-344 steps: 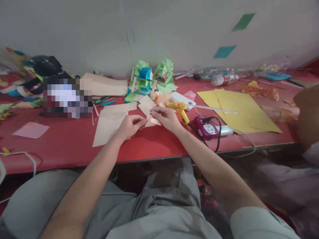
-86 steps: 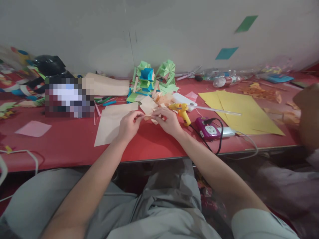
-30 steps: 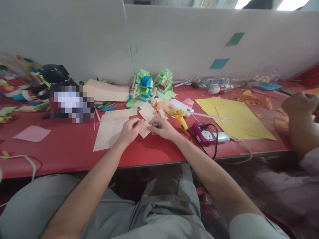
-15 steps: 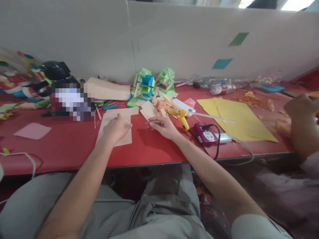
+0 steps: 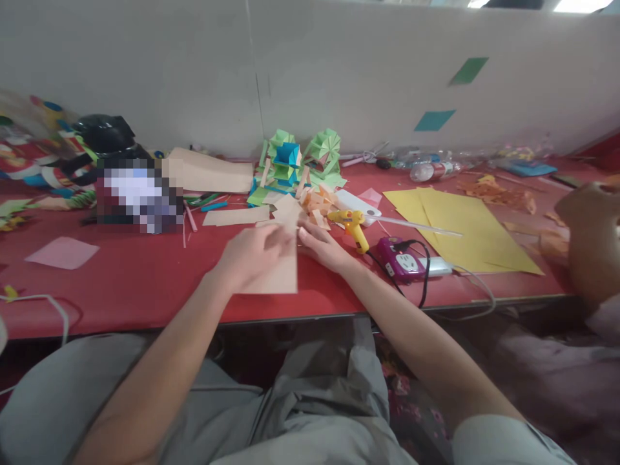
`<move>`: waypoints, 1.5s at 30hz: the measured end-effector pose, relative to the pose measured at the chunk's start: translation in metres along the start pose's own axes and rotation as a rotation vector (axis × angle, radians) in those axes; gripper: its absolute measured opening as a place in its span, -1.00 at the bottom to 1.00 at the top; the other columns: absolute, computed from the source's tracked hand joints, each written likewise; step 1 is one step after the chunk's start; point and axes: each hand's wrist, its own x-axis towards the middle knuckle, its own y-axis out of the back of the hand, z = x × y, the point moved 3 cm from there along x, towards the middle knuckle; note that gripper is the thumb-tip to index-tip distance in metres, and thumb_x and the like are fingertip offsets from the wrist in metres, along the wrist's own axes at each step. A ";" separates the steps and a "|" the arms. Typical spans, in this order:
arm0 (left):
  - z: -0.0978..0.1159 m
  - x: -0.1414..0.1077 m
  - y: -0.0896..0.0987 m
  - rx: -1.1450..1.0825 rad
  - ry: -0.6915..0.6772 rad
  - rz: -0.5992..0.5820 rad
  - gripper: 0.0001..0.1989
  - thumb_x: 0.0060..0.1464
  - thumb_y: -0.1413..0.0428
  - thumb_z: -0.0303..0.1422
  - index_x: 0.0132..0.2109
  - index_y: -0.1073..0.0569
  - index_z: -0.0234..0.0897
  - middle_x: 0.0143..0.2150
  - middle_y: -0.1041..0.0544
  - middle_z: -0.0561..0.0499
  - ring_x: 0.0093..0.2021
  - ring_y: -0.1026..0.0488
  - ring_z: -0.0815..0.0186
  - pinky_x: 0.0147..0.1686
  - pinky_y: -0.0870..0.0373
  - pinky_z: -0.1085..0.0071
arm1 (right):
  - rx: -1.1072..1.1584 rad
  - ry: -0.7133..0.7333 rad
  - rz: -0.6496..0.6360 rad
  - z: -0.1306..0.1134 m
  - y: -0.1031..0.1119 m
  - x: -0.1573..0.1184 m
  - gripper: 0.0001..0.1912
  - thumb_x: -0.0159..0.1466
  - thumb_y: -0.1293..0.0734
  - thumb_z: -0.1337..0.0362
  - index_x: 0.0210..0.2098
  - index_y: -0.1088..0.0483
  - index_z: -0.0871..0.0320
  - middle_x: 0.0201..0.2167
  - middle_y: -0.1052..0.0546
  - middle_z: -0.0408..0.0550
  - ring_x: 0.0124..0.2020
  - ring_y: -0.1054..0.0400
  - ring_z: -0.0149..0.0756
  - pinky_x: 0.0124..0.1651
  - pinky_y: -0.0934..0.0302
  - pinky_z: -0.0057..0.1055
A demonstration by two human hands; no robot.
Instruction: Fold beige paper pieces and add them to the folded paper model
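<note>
A tan sheet of paper (image 5: 283,274) lies over the red table (image 5: 145,278) in front of me. My left hand (image 5: 254,255) is on this sheet, its fingers blurred and partly hidden. At the sheet's right edge is my right hand (image 5: 322,248), thumb and fingers close together; whether it pinches the paper is hard to tell. A narrower tan strip (image 5: 237,216) rests behind my left hand. Just right of my right hand lies a yellow glue gun (image 5: 352,226) with a clear stick at its back.
Behind are green and blue folded paper shapes (image 5: 288,165). A purple power socket (image 5: 404,258) with cables sits right, beside yellow sheets (image 5: 469,226). Another person's arm (image 5: 591,239) is at the far right. A pink paper (image 5: 62,252) lies left.
My left hand has moved right, and the tan sheet has come with it, up against my right hand. The narrower strip stayed behind. My right hand has barely shifted.
</note>
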 end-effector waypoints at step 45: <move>-0.025 0.009 -0.027 -1.338 0.471 0.060 -0.58 -0.21 -0.29 -0.50 -0.09 -0.51 -0.34 -0.23 -0.62 -0.08 -0.20 -0.59 0.08 -0.18 -0.52 0.21 | -0.793 0.364 -0.110 -0.013 -0.007 -0.014 0.11 0.14 -0.43 -0.13 0.46 0.20 0.07 0.46 0.03 0.13 0.45 0.09 0.05 0.44 0.14 0.00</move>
